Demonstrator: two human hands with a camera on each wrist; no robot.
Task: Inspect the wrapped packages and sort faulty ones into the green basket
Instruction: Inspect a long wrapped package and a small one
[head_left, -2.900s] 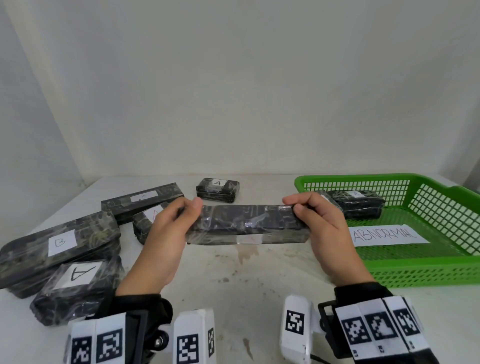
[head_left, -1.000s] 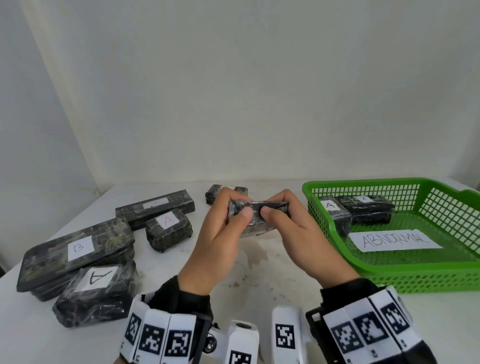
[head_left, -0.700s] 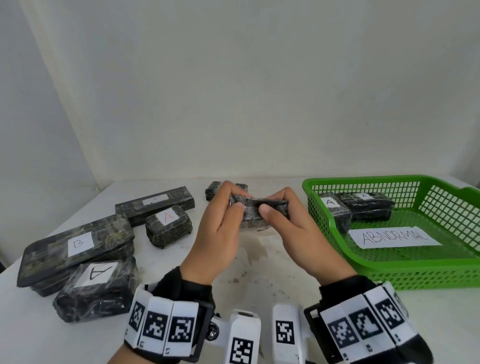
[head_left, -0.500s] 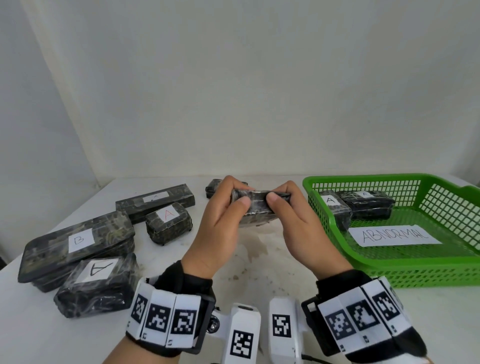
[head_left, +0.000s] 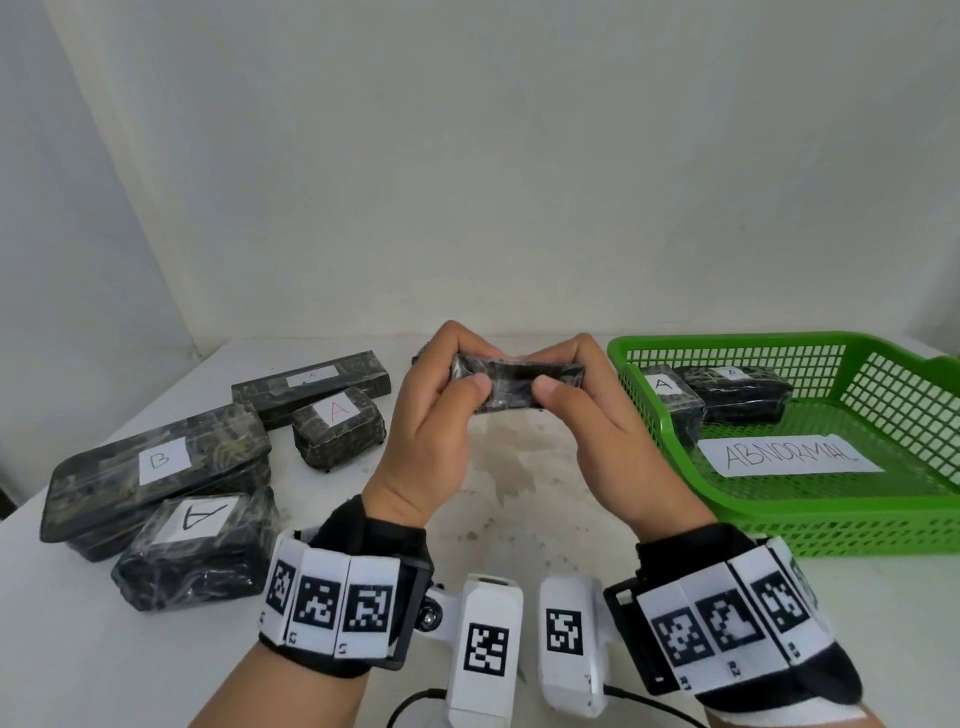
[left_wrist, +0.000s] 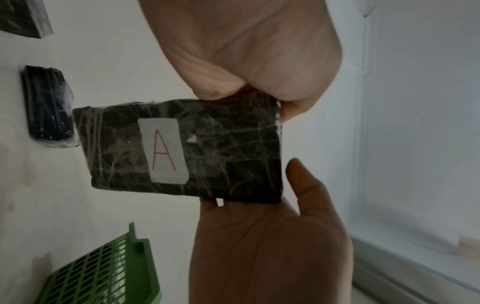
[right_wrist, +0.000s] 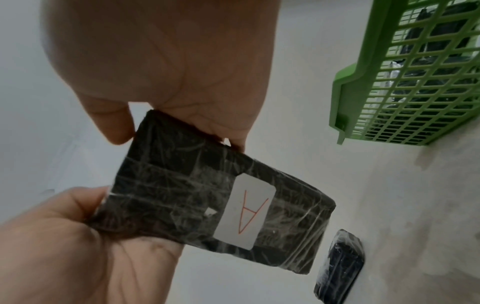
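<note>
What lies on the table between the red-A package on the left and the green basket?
In the head view, only bare stained tabletop lies between the red-A package and the green basket. Both hands hold a small package above that gap.

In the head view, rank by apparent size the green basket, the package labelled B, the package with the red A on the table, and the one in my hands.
1. green basket
2. package labelled B
3 and 4. package with the red A and the held package: unsure, since the left hand and right hand hide its ends.
</note>
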